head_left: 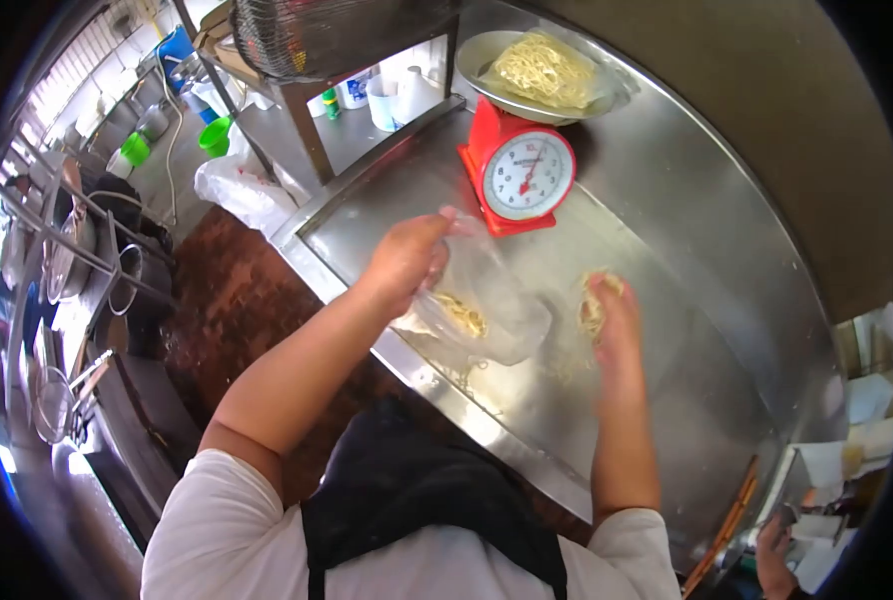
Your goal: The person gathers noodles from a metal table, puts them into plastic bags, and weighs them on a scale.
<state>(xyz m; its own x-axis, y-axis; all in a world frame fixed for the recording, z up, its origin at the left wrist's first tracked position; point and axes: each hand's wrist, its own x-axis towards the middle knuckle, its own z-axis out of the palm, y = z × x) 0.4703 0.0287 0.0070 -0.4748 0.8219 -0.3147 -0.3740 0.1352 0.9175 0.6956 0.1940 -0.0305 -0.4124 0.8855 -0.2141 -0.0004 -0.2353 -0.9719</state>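
Observation:
My left hand (407, 262) is closed on the upper edge of a clear plastic bag (517, 325), which hangs over the steel counter (667, 330). A small clump of noodles (461, 314) shows inside the bag. My right hand (619, 320) is closed round a bunch of yellow noodles (593, 308), to the right of the bag and apart from it. Behind both hands stands a red dial scale (515, 170). Its metal pan (477, 62) carries a clear bag filled with noodles (545, 72). A few loose strands lie on the counter near its front edge.
A steel shelf unit (312, 130) with white containers and a fan rises at the back left. Long wooden sticks (722, 525) lie at the counter's right end. Near them, another person's hand (773, 555) is visible. Racks and pots stand left beyond the red-brown floor (222, 290).

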